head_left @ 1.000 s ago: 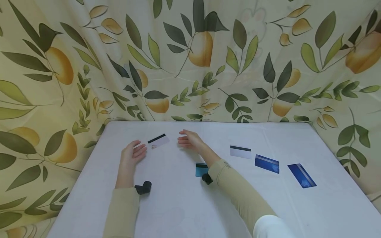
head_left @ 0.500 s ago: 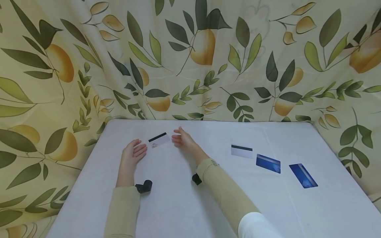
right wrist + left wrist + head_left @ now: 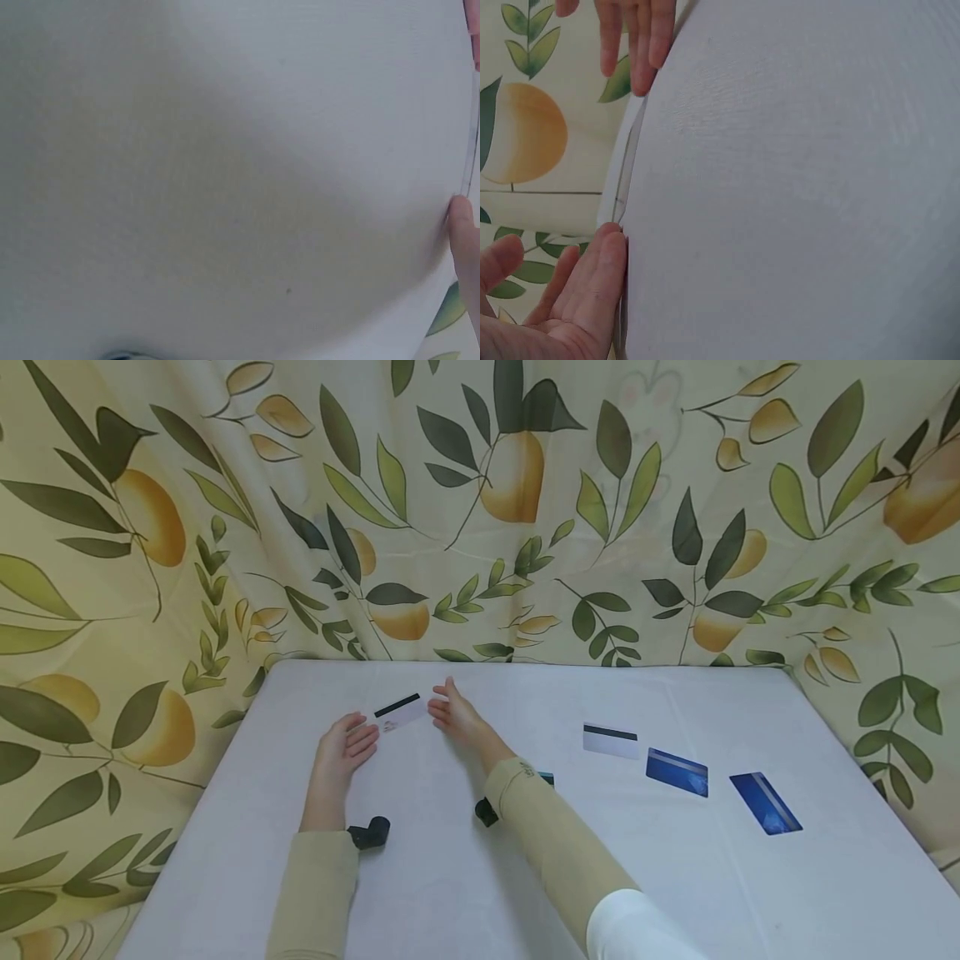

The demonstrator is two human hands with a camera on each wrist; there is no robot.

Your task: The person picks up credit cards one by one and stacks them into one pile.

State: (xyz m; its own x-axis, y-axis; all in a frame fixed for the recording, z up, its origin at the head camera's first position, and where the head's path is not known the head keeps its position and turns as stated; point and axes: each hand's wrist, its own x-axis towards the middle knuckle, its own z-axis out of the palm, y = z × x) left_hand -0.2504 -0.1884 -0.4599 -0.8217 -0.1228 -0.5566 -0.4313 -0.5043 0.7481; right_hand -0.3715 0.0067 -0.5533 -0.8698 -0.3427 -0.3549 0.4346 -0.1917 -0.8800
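A white card with a black stripe (image 3: 400, 712) lies tilted on the table between both hands. My left hand (image 3: 343, 750) is at its left end, fingers extended and palm facing inward. On the other side my right hand (image 3: 459, 717) has its fingertips right by the card's right end, fingers loosely straight. Neither hand grips anything. In the left wrist view, the left hand (image 3: 570, 307) and the fingers of the right hand (image 3: 634, 41) face each other near the table's edge. The right wrist view shows only a right finger (image 3: 463, 240) and a bit of the left hand (image 3: 474, 26).
A teal card (image 3: 548, 778) is mostly hidden under the right sleeve. Further right lie a second white striped card (image 3: 610, 742), a blue card (image 3: 677, 772) and another blue card (image 3: 766, 804). Behind the white table (image 3: 420, 893) hangs a patterned curtain (image 3: 480, 568).
My right hand has moved left to the striped card's end, its sleeve passing over the teal card. My left hand has shifted slightly right, closer to the card.
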